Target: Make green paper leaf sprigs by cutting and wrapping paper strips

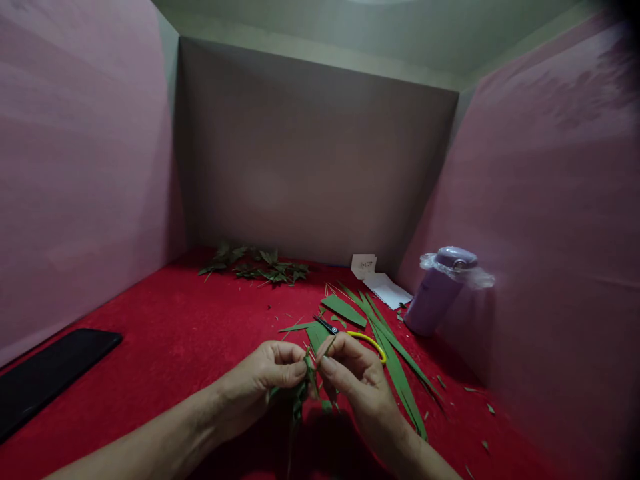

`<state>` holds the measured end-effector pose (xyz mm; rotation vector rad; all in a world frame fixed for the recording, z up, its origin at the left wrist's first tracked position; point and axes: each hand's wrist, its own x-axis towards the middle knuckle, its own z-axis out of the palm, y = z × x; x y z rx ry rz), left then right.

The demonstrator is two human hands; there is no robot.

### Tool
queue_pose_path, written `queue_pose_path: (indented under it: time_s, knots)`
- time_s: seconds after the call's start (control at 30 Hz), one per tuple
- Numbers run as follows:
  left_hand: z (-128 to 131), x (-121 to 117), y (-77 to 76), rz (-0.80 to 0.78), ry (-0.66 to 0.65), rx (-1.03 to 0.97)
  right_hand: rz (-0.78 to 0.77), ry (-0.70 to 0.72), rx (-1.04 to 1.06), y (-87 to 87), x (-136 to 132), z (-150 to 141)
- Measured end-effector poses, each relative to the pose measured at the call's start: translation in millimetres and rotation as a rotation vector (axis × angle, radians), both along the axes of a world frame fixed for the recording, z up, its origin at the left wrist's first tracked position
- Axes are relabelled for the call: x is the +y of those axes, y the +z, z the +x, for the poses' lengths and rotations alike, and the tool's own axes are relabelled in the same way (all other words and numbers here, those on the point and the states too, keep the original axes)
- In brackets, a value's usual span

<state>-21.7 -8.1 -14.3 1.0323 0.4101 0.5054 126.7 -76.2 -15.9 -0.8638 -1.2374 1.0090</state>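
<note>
Low over the red cloth, my left hand [267,372] pinches a small folded or woven piece of green leaf [299,399], its lower end hanging below the fingers. Close beside it, my right hand [355,373] is closed, thumb and fingertips pinching a thin green leaf strip [327,347]. Whether that strip is joined to the piece in my left hand I cannot tell. Just beyond the right fingers lie scissors [334,329] with dark blades and a yellow handle, partly hidden by that hand. Cut leaf pieces [345,311] lie around them.
Long green leaf blades [395,360] stretch along the right. Behind are white papers [387,290] and a purple tumbler [435,297] with clear plastic around its top. Leafy sprigs [280,267] lie at the back; a black phone-like slab [55,373] lies left. Pink panels [80,167] flank the red cloth [165,333].
</note>
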Motion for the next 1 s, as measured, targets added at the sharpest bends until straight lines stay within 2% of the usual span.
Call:
queue_pose_path:
  time_s: [0.2,0.4,0.57,0.83,1.0]
  knots:
    - [-2,0,-1.7,-0.014,-0.031,-0.011,0.048,0.075,0.03,0.3,0,-2]
    - [-1,-1,0.8,-0.038,-0.026,-0.003,0.059,0.022,-0.082,-9.2,-1,1]
    - [-2,0,-2.2,-0.006,-0.018,0.027,0.108,-0.035,-0.155,-6.0,0,1]
    - [-2,0,-3.0,-0.007,-0.019,0.041,0.131,-0.057,-0.185,-3.6,-2,0]
    - [-2,-1,-1.4,-0.006,0.006,0.039,0.077,-0.074,-0.116,-1.6,-3,0]
